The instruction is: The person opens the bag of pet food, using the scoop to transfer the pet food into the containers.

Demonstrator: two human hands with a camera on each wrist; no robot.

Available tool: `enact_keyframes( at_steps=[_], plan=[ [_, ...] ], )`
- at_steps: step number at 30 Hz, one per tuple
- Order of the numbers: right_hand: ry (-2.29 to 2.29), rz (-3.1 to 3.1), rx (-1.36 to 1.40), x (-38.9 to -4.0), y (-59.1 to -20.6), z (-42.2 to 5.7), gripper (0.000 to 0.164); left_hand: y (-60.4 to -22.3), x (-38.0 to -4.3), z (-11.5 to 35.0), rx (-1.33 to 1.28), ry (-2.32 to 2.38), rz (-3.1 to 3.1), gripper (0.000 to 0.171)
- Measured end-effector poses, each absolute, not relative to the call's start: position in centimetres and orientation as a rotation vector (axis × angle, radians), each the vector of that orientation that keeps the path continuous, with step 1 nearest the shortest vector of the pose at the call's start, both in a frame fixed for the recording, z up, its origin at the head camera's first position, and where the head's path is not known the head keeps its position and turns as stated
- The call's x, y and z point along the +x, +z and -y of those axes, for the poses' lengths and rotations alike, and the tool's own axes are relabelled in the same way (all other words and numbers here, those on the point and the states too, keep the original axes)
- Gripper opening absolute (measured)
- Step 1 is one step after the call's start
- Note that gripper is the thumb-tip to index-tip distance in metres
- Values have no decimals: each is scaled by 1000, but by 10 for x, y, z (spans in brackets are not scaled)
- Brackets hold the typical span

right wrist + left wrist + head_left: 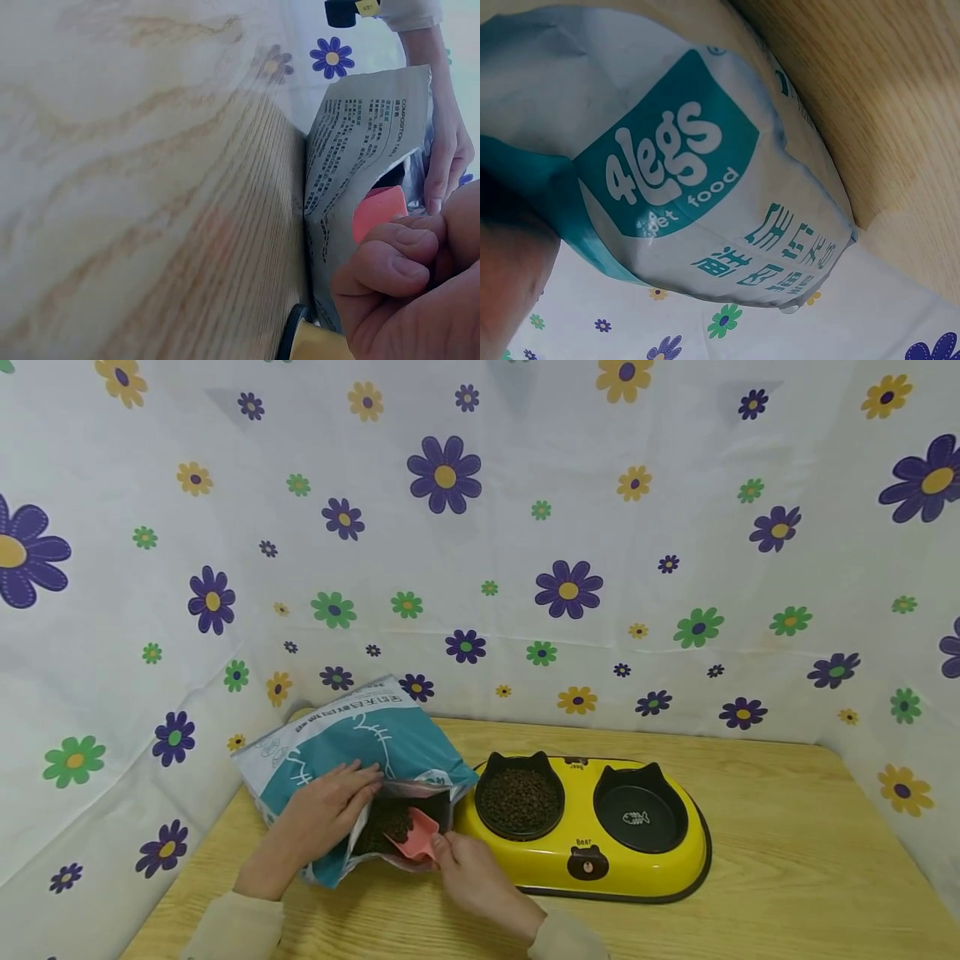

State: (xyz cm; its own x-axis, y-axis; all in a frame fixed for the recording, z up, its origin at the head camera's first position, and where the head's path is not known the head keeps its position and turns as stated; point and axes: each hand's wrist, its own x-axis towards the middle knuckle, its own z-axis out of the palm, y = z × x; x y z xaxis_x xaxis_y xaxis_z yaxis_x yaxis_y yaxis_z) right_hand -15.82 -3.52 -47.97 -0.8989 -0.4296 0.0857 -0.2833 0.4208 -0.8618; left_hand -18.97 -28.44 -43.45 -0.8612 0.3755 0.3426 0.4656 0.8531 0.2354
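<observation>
A blue and white pet food bag [348, 752] lies on the table with its mouth facing the person and brown kibble [382, 827] inside. My left hand [322, 810] holds the bag by the upper edge of its mouth, fingers lying over the teal outside. In the left wrist view, the bag's printed panel [667, 150] fills much of the picture. With curled fingers, my right hand [476, 872] grips the handle of a pink scoop [417, 835]. The scoop's head is inside the bag's mouth, among the kibble. In the right wrist view, my right-hand fingers [394, 259] partly hide the scoop [379, 214].
Right of the bag stands a yellow double pet feeder [581, 818] with bear prints. Its left black bowl [558, 802] holds kibble [519, 797]; a fish-bone drawing shows on the bottom of its right black bowl [648, 827]. A flower-patterned cloth [510, 543] hangs behind the wooden table [795, 860].
</observation>
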Motion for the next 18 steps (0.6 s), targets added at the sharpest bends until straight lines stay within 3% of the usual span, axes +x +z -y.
enact_keyframes(
  at_steps=[18],
  plan=[
    [-1603,-2349,-618,-153,-473,18,48,-434,-189,284,-625,-451,2756,29]
  ],
)
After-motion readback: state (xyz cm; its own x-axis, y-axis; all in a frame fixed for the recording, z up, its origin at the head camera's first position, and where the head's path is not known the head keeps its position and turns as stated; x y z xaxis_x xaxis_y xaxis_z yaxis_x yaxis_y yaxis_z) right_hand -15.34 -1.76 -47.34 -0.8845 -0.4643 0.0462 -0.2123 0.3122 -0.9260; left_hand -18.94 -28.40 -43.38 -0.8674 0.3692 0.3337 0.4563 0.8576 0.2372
